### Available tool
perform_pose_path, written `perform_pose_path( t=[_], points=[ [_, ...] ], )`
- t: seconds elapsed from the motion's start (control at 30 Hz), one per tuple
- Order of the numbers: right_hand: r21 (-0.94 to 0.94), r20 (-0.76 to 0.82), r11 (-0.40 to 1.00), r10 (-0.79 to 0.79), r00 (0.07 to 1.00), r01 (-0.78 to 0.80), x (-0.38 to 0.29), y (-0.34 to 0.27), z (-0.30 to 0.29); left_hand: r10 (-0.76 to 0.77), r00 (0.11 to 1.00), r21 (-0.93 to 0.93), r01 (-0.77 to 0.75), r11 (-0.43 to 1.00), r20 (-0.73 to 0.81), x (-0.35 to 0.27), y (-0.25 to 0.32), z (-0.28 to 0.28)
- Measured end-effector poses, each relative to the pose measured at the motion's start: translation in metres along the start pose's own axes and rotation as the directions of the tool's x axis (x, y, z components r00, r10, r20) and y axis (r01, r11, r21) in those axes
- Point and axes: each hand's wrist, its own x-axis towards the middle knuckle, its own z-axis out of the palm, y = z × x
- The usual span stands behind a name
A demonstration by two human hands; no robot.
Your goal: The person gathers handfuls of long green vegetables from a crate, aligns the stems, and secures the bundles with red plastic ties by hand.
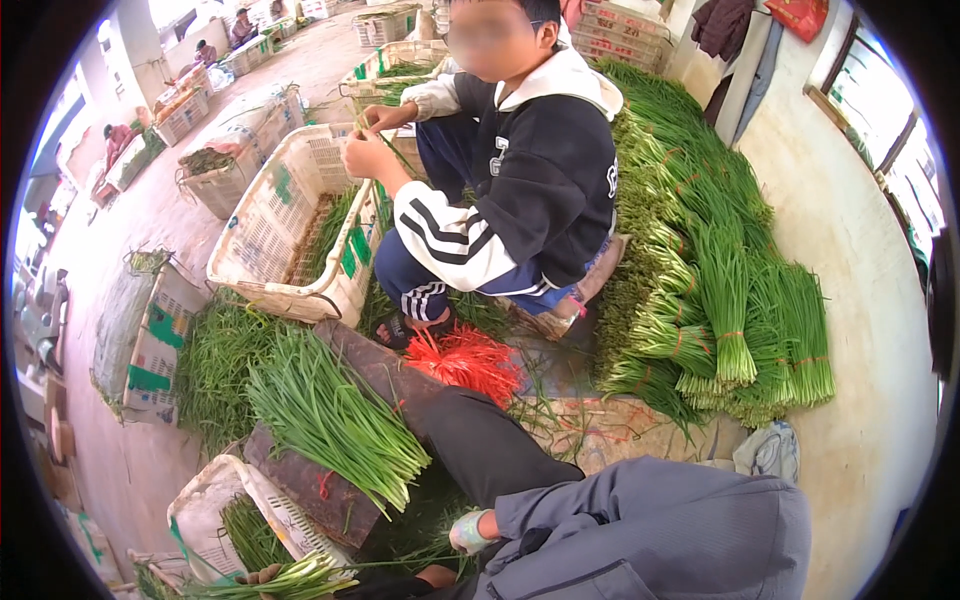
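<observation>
My right hand (470, 532), in a pale patterned glove, is low in the middle with its fingers curled. A thin green leaf runs close by it; its grip is unclear. At the bottom edge a dark, dirty glove, apparently my left hand (259, 575), is wrapped around a bunch of garlic chives (307, 576), its arm out of frame. Just above, a larger heap of chives (341, 409) lies across a dark board (349, 514), pale stem ends towards my knees. A red tie (324, 484) rests on the board. Red plastic ties (465, 364) lie piled beyond my dark trouser leg (495, 442).
A co-worker (510, 172) sits opposite, hands over a white plastic crate (277, 195). Tied chive bundles (720, 300) are stacked along the right wall. Loose greens (225, 360) cover the floor at left. Another white crate (206, 502) stands beside the board. Several people work farther back.
</observation>
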Motion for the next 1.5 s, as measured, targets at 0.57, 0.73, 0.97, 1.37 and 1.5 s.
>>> perform_pose_path(
  t=[0.57,0.73,0.97,1.37,1.5],
  points=[
    [-0.034,0.039,0.999,0.025,0.999,-0.024,-0.006,-0.006,-0.007,0.079,0.996,0.113,-0.073,0.991,-0.051,-0.009,0.0,0.014],
    [-0.049,0.033,0.997,0.062,0.998,-0.06,-0.01,-0.012,-0.011,0.043,0.997,0.054,-0.04,0.998,-0.063,-0.006,0.002,0.01],
    [-0.052,0.016,0.998,0.046,0.999,-0.045,-0.008,-0.01,-0.007,-0.024,0.999,-0.043,0.023,0.999,-0.023,-0.002,0.007,0.001],
    [-0.059,0.036,0.997,0.056,0.998,-0.054,-0.001,-0.005,-0.002,-0.055,0.998,-0.129,0.057,0.99,0.017,0.002,0.012,-0.012],
    [-0.081,0.038,0.996,0.045,0.998,-0.041,0.001,-0.003,0.001,0.073,0.993,0.15,-0.059,0.987,-0.092,0.013,0.013,-0.028]
  ],
)
